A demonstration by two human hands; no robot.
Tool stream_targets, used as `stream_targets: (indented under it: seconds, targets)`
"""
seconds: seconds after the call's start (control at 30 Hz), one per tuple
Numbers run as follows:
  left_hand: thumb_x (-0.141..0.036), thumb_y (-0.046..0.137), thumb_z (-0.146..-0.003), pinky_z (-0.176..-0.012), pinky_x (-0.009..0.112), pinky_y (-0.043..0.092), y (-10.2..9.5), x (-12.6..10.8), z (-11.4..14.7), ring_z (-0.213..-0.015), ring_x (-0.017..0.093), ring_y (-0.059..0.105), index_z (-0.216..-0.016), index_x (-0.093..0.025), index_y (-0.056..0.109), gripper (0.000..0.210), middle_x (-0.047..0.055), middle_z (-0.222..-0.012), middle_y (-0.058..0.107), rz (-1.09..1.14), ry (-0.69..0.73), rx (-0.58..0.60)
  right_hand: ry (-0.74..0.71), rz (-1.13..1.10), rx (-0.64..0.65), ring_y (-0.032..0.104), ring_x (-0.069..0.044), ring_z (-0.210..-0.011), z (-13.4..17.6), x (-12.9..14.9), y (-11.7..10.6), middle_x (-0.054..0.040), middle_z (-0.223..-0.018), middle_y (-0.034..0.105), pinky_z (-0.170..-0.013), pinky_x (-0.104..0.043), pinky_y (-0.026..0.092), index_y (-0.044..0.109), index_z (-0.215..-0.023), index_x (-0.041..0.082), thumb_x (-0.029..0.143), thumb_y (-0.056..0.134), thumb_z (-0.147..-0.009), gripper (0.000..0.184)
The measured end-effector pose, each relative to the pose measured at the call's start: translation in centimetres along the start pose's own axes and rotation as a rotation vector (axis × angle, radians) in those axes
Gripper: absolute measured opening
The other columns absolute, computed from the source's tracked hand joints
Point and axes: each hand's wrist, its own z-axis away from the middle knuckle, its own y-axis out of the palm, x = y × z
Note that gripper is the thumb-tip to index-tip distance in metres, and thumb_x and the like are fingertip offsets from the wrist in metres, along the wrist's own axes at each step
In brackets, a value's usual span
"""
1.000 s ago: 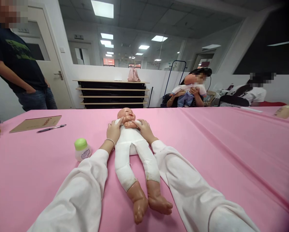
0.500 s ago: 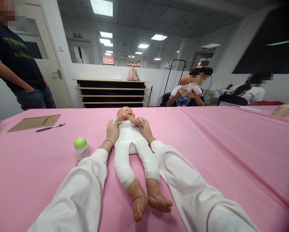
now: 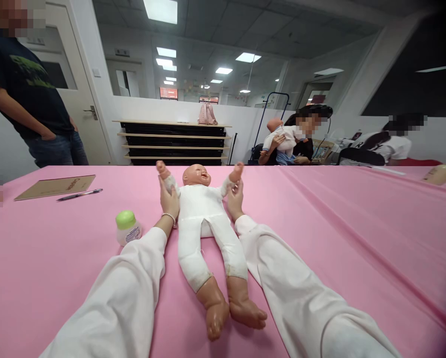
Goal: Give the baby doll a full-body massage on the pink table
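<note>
Over pink cloth, half-curled hands hold the doll's arms.

label print on jar too small to read, left hand's fingers partly hidden behind doll's arm, tan bottle by far edge of desk cut by right frame edge, near desk edge out of frame, sleeves cut off below

- you've got the doll on the surface dead ahead
- jar left of it, pen and notebook further back
- shelves behind, backpack on top
</note>
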Motion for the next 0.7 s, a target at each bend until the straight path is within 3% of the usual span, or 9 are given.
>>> stream_targets:
  seconds: [0.13, 0.23, 0.37, 0.57, 0.63, 0.7]
  targets:
    - [-0.025, 0.035, -0.087, -0.089, 0.040, 0.038, 0.2, -2.0, 0.6, -0.106, 0.025, 0.046, -0.139, -0.028, 0.019, 0.055, 0.010, -0.118, 0.051, -0.241, 0.220, 0.153, -0.352, 0.148, 0.426, 0.044, -0.018, -0.115, 0.5, 1.8, 1.3, -0.0054, -0.123, 0.048, -0.100, -0.037, 0.036, 0.047, -0.124, 0.027, 0.023, 0.044, -0.083, 0.041]
    - [-0.025, 0.038, -0.086, -0.083, 0.042, 0.039, 0.1, -2.3, 0.8, -0.101, 0.028, 0.044, -0.134, -0.038, 0.030, 0.051, 0.008, -0.119, 0.047, -0.426, 0.290, 0.282, -0.508, 0.283, 0.564, 0.041, -0.018, -0.118, 0.5, 1.6, 1.6, -0.0035, -0.124, 0.047, -0.102, -0.040, 0.032, 0.054, -0.117, 0.029, 0.017, 0.041, -0.084, 0.038]
    - [-0.029, 0.035, -0.087, -0.081, 0.044, 0.039, -0.2, -2.0, 0.7, -0.100, 0.029, 0.041, -0.131, -0.043, 0.032, 0.046, 0.008, -0.122, 0.043, -0.499, 0.311, 0.371, -0.522, 0.409, 0.594, 0.040, -0.021, -0.118, 0.4, 1.0, 1.7, -0.0045, -0.126, 0.047, -0.100, -0.043, 0.033, 0.056, -0.116, 0.029, 0.017, 0.042, -0.084, 0.037]
    - [-0.027, 0.037, -0.086, -0.083, 0.044, 0.039, 0.0, -1.8, 0.7, -0.102, 0.027, 0.042, -0.131, -0.042, 0.033, 0.048, 0.007, -0.124, 0.042, -0.472, 0.307, 0.369, -0.482, 0.363, 0.593, 0.040, -0.020, -0.118, 0.7, 1.5, 1.8, -0.0017, -0.125, 0.048, -0.101, -0.043, 0.032, 0.057, -0.114, 0.031, 0.017, 0.043, -0.082, 0.037]
    - [-0.023, 0.036, -0.086, -0.086, 0.043, 0.039, 0.1, -1.5, 0.8, -0.104, 0.027, 0.043, -0.133, -0.039, 0.032, 0.050, 0.007, -0.123, 0.045, -0.403, 0.273, 0.313, -0.386, 0.272, 0.507, 0.043, -0.019, -0.115, 0.9, 1.3, 1.7, -0.0033, -0.121, 0.050, -0.101, -0.040, 0.034, 0.057, -0.113, 0.028, 0.018, 0.043, -0.082, 0.036]
    - [-0.022, 0.035, -0.086, -0.089, 0.041, 0.039, 0.2, -0.8, 0.7, -0.108, 0.025, 0.045, -0.137, -0.032, 0.025, 0.053, 0.008, -0.123, 0.046, -0.264, 0.182, 0.206, -0.202, 0.155, 0.340, 0.047, -0.019, -0.112, 1.0, 0.7, 1.3, -0.0056, -0.119, 0.052, -0.099, -0.039, 0.037, 0.054, -0.115, 0.025, 0.023, 0.044, -0.081, 0.035]
